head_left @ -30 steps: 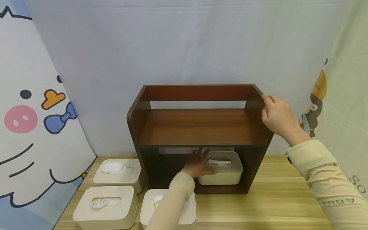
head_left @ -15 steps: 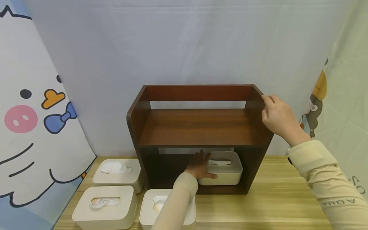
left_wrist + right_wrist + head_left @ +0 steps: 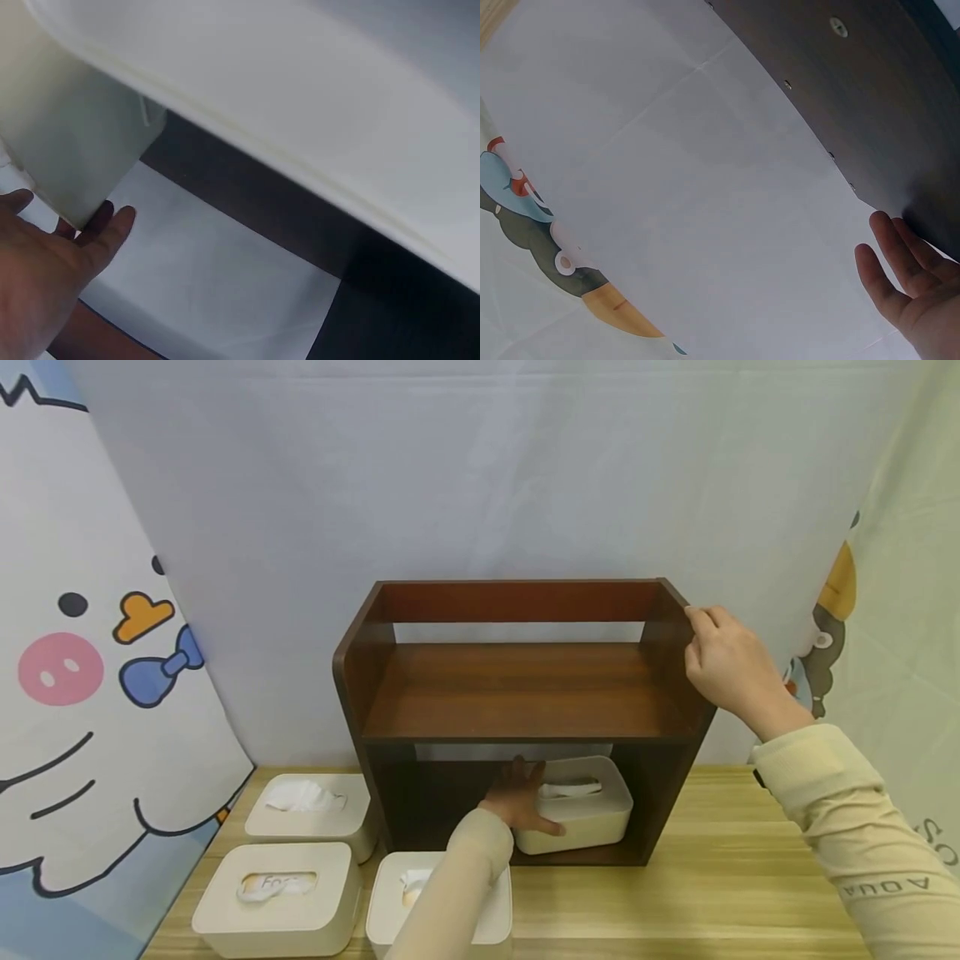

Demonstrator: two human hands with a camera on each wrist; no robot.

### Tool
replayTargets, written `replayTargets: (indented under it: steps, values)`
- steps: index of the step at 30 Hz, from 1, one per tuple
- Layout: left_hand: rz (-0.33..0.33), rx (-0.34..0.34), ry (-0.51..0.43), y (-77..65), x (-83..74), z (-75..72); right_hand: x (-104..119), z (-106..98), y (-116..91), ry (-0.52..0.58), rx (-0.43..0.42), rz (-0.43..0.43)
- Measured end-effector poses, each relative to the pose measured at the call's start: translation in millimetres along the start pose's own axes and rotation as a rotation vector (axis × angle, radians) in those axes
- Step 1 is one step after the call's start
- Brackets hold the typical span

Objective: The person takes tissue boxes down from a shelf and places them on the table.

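A cream tissue box [image 3: 581, 822] sits in the lower compartment of a dark brown two-tier shelf [image 3: 510, 693], its body turned slightly askew. My left hand [image 3: 516, 797] grips its left end, thumb on the front face and fingers at the side towards the back. Seen from the left wrist, fingertips of that hand bend round an edge of the box [image 3: 82, 142]. My right hand [image 3: 731, 664] holds the top edge of the shelf's right side panel. In the right wrist view, the fingers [image 3: 889, 251] lie against that panel [image 3: 855, 97].
Three more cream tissue boxes stand on the wooden table [image 3: 750, 877]: one back left [image 3: 307, 810], one front left [image 3: 273, 893], and one [image 3: 390, 910] partly hidden under my left forearm. Behind the shelf hangs a pale cloth [image 3: 480, 477]. Cartoon-printed sheets [image 3: 112, 760] flank the sides.
The tissue box in the shelf has turned, its left front corner coming forward. My left hand has shifted slightly along with it. My right hand stays on the side panel.
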State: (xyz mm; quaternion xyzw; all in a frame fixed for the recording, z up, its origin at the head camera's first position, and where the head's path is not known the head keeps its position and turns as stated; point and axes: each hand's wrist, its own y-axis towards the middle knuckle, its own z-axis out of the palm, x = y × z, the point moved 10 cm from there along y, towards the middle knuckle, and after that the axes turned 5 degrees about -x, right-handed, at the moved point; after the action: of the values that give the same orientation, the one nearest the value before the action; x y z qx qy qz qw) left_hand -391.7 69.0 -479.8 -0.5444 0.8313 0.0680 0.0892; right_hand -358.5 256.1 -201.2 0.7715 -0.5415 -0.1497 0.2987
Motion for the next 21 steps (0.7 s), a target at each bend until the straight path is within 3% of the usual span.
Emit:
replayTargets:
  steps: [10, 21]
  values:
    - [0.064, 0.007, 0.073, 3.5, -13.5, 4.3, 1, -1, 0, -0.002, 0.003, -0.003]
    - [0.064, -0.063, 0.111, 4.8, -20.1, 1.2, -1, -1, 0, -0.002, 0.002, 0.013]
